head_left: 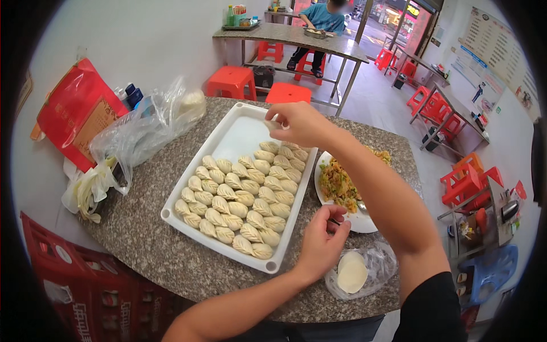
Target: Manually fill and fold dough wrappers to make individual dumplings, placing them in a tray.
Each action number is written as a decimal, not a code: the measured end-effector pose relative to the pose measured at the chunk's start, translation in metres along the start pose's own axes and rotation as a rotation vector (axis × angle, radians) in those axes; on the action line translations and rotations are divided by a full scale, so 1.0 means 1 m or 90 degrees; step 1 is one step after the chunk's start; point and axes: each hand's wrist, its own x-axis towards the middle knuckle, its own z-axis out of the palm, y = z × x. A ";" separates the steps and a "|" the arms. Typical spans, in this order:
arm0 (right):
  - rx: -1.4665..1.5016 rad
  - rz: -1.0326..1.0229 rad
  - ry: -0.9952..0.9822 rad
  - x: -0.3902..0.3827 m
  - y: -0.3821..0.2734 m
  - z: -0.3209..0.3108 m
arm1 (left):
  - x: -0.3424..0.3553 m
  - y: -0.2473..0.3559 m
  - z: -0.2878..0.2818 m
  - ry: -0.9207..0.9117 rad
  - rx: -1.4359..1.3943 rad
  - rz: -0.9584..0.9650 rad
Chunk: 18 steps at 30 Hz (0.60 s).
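My right hand [297, 124] reaches over the far end of a white plastic tray [229, 246], pinching a pale pleated dumpling [273, 125]. Rows of similar pleated dumplings [245, 197] fill the tray's near and right parts. My left hand [322, 241] is curled beside the near edge of a white plate [364, 224]; what its fingers hold, if anything, is hidden. Chopped yellow-green filling [338, 185] lies on the plate, partly covered by my right forearm, with the metal end of a utensil [362, 206] in it. Round dough wrappers [352, 273] sit on a clear plastic bag [380, 263] near my left hand.
The speckled stone table [142, 231] also bears crumpled plastic bags [139, 137] and a red package [80, 111] at left. Red crates [85, 285] stand at lower left. Beyond are red stools [231, 81] and another table [285, 35], where a person [323, 23] sits.
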 end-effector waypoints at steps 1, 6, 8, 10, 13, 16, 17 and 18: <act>-0.060 -0.024 -0.061 0.011 0.009 0.006 | 0.001 0.001 0.001 0.008 0.013 -0.003; -0.119 -0.029 -0.137 0.037 0.020 0.023 | 0.000 0.003 -0.006 0.010 0.044 0.012; -0.104 0.011 -0.146 0.039 0.020 0.024 | -0.001 0.003 -0.006 0.014 0.044 0.013; -0.098 0.022 -0.133 0.041 0.021 0.025 | 0.000 0.002 -0.006 0.013 0.043 0.016; -0.127 -0.001 -0.121 0.038 0.031 0.029 | 0.001 0.000 -0.003 0.008 0.039 0.024; -0.155 -0.046 -0.161 0.042 0.017 0.035 | -0.002 0.000 -0.009 0.019 0.044 0.031; -0.167 -0.035 -0.195 0.039 0.015 0.033 | -0.001 0.001 -0.008 0.013 0.047 0.032; -0.166 -0.034 -0.196 0.038 0.014 0.030 | -0.001 0.001 -0.007 0.008 0.051 0.032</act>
